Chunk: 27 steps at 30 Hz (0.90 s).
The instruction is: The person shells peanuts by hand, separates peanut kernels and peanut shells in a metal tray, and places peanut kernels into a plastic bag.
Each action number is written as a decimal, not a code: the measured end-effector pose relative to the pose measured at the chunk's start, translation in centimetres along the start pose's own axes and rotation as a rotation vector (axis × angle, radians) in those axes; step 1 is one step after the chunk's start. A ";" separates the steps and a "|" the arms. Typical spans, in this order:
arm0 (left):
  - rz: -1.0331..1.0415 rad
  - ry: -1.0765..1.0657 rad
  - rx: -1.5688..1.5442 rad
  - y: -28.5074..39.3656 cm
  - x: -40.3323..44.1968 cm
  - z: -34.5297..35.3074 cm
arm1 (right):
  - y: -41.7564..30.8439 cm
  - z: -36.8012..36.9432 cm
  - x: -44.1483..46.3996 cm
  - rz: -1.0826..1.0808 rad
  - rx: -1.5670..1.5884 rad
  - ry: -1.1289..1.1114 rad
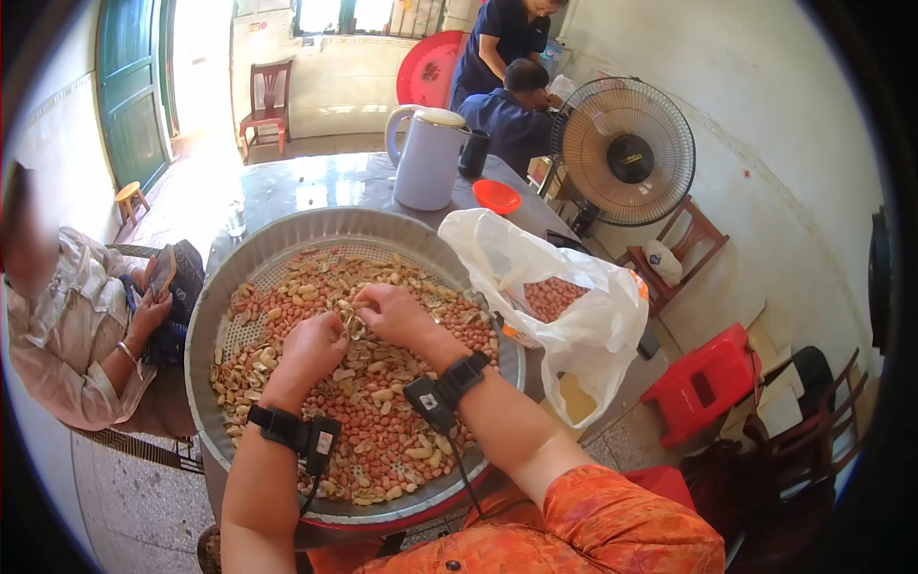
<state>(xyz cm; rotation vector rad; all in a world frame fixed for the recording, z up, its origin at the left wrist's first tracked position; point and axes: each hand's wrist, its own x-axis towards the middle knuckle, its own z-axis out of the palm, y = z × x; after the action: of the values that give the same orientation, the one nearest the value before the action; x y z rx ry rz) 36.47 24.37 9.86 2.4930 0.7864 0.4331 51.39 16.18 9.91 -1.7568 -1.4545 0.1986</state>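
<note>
A wide round metal tray (216, 287) with a perforated bottom holds shelled reddish peanuts (378, 409), mixed with pale peanut shells (366, 356). Over the middle of this heap, my left hand (311, 356) is closed, its fingertips pinched together; whatever lies between them is hidden. My right hand (394, 314) is just beside it, farther right, with thumb and fingers pinching what looks like a pale peanut shell. Both wrists carry black straps with small cabled boxes. A white plastic bag (598, 316) with more reddish peanuts inside stands against the tray's right side.
Behind the tray, the grey table (330, 182) bears a lavender kettle (427, 161), a dark cup (473, 153), a red bowl (496, 197) and a glass. A fan (626, 153) stands at right, above a red stool (703, 383). One person sits at left; two others are behind.
</note>
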 end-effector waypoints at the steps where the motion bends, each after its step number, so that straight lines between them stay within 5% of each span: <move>1: 0.018 0.017 0.004 0.0 -0.1 0.0 | 0.1 0.1 0.0 -0.002 0.008 -0.004; 11: 0.123 0.074 -0.002 -0.9 0.1 0.5 | 1.0 0.6 0.1 -0.074 0.021 -0.033; 27: -0.036 0.156 -0.038 -0.4 0.3 -0.3 | 0.8 0.8 0.1 -0.043 0.039 0.050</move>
<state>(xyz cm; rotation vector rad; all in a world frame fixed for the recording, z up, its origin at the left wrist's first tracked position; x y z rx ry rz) 36.41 24.98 9.90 2.4281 0.8734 0.6302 51.54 16.67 8.85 -1.6858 -1.4424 0.1586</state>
